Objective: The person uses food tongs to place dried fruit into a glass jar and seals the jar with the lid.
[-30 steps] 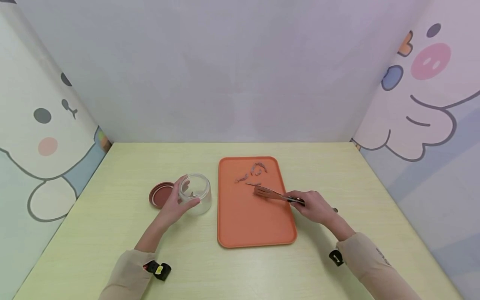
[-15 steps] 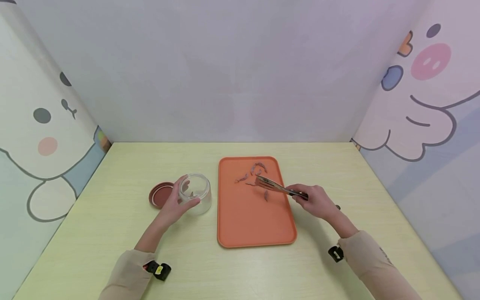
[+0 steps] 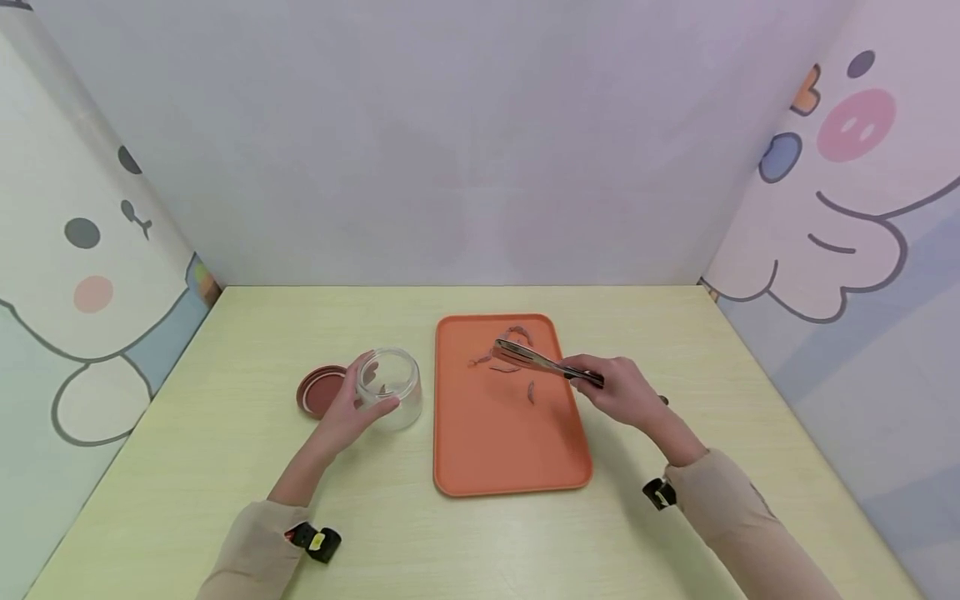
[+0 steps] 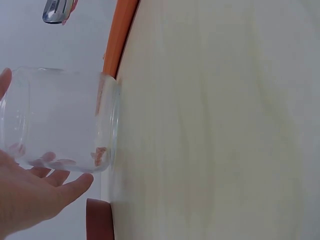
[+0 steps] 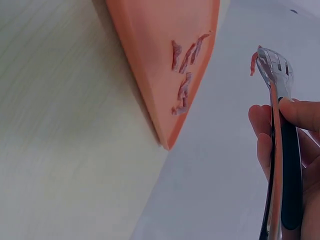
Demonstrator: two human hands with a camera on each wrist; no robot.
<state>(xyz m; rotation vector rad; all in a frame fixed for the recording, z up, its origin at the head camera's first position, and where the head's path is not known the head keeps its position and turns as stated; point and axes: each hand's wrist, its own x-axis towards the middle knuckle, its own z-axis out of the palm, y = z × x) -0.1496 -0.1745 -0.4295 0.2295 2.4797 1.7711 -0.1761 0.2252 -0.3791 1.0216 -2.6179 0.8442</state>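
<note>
My left hand (image 3: 351,422) holds a clear glass jar (image 3: 408,407) around its side, thumb and fingers on opposite walls. A small reddish-brown piece (image 4: 99,156) lies at the jar's bottom. With my right hand (image 3: 621,392) I grip metal tongs (image 3: 525,357) by their dark handles, raised over an orange tray (image 3: 510,454). One reddish strip (image 5: 253,65), perhaps dried meat, hangs from the pinched tong tips. Several similar strips (image 5: 183,92) are scattered on the tray's far part, and one separate strip (image 3: 531,392) lies nearer its middle.
A dark red round lid (image 3: 318,393) lies on the table left of the jar, close behind my left hand. The pale wooden table (image 3: 360,533) reaches back to a plain wall, with cartoon-printed panels on both sides.
My right hand has raised the tongs off the tray, a strip now in their tips, and carried them slightly back and left. A strip near the middle is uncovered. My left hand stays still.
</note>
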